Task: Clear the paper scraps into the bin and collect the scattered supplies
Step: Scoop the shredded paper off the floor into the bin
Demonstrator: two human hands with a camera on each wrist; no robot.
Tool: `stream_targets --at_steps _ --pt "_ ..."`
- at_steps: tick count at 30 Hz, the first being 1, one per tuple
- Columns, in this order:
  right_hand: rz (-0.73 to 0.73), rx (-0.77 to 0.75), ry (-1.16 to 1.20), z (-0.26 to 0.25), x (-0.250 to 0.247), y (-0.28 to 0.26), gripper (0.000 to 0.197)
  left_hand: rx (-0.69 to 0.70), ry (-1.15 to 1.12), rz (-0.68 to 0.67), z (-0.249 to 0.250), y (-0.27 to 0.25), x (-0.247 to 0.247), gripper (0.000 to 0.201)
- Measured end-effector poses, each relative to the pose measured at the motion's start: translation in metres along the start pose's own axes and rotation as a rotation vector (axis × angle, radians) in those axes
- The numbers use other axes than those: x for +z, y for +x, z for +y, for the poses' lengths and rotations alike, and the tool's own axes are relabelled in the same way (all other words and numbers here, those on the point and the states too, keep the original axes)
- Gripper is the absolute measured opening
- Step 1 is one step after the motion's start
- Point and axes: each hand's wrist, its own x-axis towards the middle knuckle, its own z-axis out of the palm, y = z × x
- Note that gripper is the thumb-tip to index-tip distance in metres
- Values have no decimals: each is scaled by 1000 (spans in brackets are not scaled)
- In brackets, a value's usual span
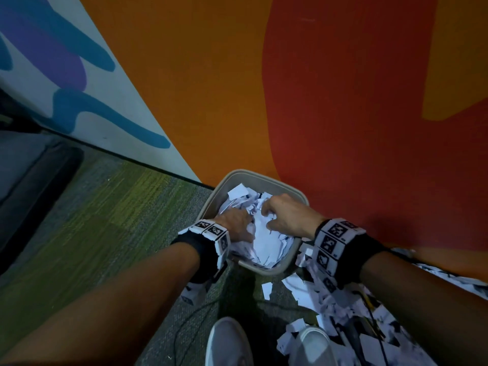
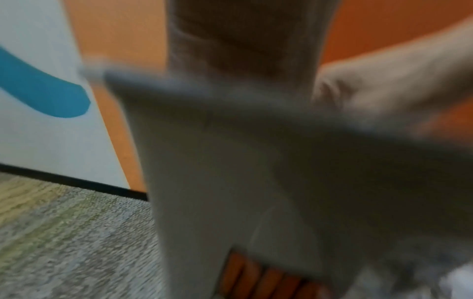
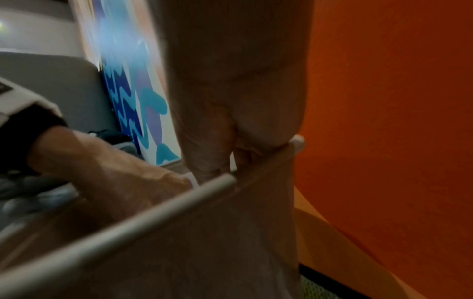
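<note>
A grey bin [image 1: 237, 173] stands on the carpet against the orange wall, heaped with white paper scraps [image 1: 264, 241]. Both hands are inside it. My left hand [image 1: 241, 227] lies flat on the heap, fingertips buried in the paper. My right hand [image 1: 268, 216] has its fingers and thumb curled around a wad of scraps at the top of the heap. In the right wrist view the bin rim [image 3: 153, 204] crosses in front of my right palm [image 3: 230, 101], with the left hand [image 3: 115, 182] beside it. The left wrist view is blurred and mostly shows the bin wall [image 2: 230, 182].
More torn scraps [image 1: 330, 299] cover the floor to the right of the bin, over black cables [image 1: 375, 328] and something yellow. My white shoes [image 1: 227, 344] stand just in front of the bin. A grey sofa edge [image 1: 31, 175] is at far left.
</note>
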Motion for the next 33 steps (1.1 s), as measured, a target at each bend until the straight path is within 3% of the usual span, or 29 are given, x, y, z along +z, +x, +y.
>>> stream_targets --at_steps 8,16,19,25,33 --pt "214 -120 191 7 -34 -45 33 58 -224 176 -1 -43 -30 59" --pt "353 -34 355 41 -41 -89 21 161 -60 394 21 -84 -60 28" --pt "348 29 402 52 -34 -107 18 214 -182 467 39 -96 -62 16" --pt "296 127 435 75 -10 -130 19 425 -469 492 105 -126 -22 11" --pt "263 172 559 110 28 -134 19 486 -522 344 145 -80 77 26"
